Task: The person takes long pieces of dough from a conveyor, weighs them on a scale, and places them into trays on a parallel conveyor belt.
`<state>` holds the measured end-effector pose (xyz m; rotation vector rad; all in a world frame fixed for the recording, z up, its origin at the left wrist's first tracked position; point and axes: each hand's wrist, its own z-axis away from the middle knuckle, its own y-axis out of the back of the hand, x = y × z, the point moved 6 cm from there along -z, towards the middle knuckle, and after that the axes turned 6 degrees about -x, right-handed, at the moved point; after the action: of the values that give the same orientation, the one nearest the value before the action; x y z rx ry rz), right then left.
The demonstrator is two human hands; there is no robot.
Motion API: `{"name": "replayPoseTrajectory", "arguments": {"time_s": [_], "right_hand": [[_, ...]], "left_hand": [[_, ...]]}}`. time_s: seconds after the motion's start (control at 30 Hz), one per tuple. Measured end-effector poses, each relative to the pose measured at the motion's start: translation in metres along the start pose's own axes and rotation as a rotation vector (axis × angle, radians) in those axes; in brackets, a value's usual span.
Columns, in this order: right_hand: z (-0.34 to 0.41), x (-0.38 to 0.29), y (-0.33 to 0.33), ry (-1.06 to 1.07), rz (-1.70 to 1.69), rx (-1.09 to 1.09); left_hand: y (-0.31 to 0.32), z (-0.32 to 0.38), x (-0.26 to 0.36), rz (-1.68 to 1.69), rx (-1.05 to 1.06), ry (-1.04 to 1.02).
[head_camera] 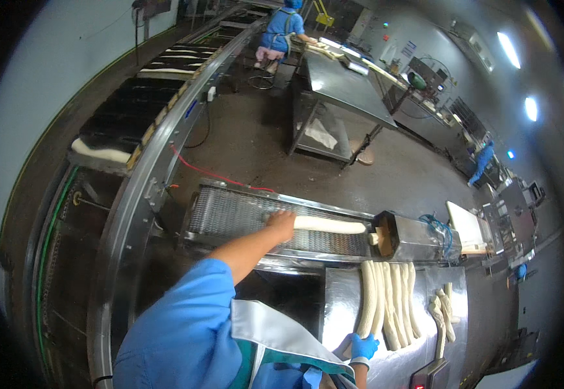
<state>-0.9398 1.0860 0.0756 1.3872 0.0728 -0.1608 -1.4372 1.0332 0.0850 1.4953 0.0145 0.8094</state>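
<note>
My left hand [282, 224], bare, is closed around the left end of a long pale dough strand [330, 225]. The strand lies lengthwise on a metal mesh conveyor belt [228, 210]. In a blue glove, my right hand [363, 346] touches the near ends of the leftmost dough strands [370, 296] on a steel table [342, 291]. Its fingers are partly hidden, so their grip is unclear. More dough strands [398, 306] lie side by side there. Shorter, twisted dough pieces [442, 313] rest to their right.
A metal housing [418, 238] covers the belt's right end. A device with a red display [429, 374] stands at the table's near edge. On my left runs a conveyor with dark trays [121, 109], some holding dough. A co-worker [279, 34] stands at a far steel table [345, 87].
</note>
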Motion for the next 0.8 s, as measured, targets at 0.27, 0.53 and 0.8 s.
{"name": "replayPoseTrajectory", "arguments": {"time_s": [0.27,0.53,0.8], "right_hand": [[-0.002,0.0,0.007,0.051,-0.031,-0.03],[-0.012,-0.004,0.009,0.085,-0.035,-0.035],[-0.035,0.024,-0.019,0.107,-0.578,-0.187]], "left_hand": [[0.026,0.015,0.011,-0.096,-0.006,0.096],[0.106,0.028,-0.002,1.996,0.213,0.153],[0.322,0.201,-0.065,1.468,1.166,-0.23]]}}
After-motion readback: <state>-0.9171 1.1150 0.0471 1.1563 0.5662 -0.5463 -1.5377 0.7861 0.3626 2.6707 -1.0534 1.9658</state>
